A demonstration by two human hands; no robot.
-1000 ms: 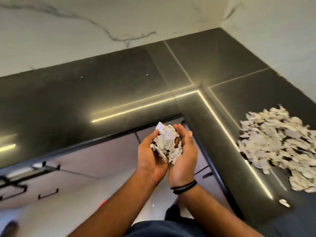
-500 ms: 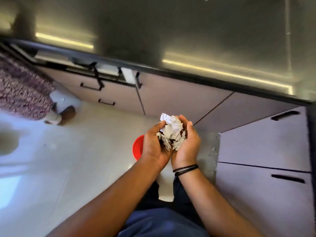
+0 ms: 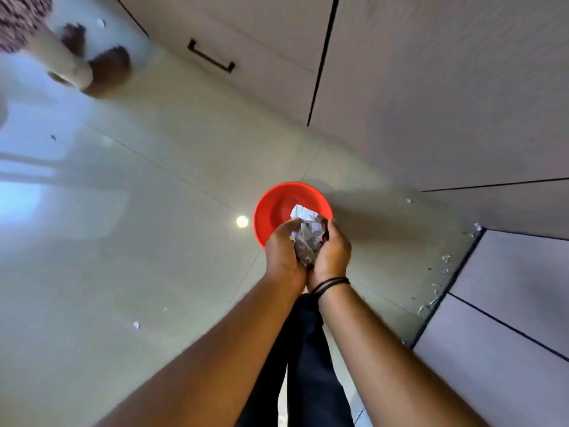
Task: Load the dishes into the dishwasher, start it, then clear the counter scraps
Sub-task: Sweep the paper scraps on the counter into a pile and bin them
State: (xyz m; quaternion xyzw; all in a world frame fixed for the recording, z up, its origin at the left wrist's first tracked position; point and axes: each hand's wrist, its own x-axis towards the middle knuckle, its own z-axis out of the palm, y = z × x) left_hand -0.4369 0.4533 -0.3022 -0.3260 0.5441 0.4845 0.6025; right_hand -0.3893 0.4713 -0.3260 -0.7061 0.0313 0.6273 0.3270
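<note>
Cupping: I have my left hand (image 3: 281, 252) and my right hand (image 3: 334, 252) pressed side by side, fingers curled up round a wad of paper scraps (image 3: 308, 238).
Grip: the heels of both palms touch, and the wad sits clamped between them with a white corner poking out above the fingertips.
Wrist: a dark band (image 3: 331, 285) circles my right wrist.
Position: the hands hang above the near rim of a red bowl (image 3: 277, 204) that stands on the pale floor (image 3: 154, 241); how high above it I cannot tell from the head camera.
Step in hand: in my judgement, dropping this handful into the bowl, part of clearing the counter scraps.
Doing it well: I would carry the hands forward until they are over the middle of the bowl, lower them close to it, then part the palms slowly from the bottom so the pieces fall straight down.
Risk: light paper drifts; opening from high up or over the rim would likely send bits onto the tiles.
Floor: loose bits (image 3: 443, 266) already lie along the foot of the cabinets (image 3: 508, 272) to my right, and a few specks (image 3: 136, 325) lie to my left.
Beyond: cabinet fronts with a black handle (image 3: 211, 60) run across the top, and another person's feet (image 3: 107, 69) stand at upper left.
</note>
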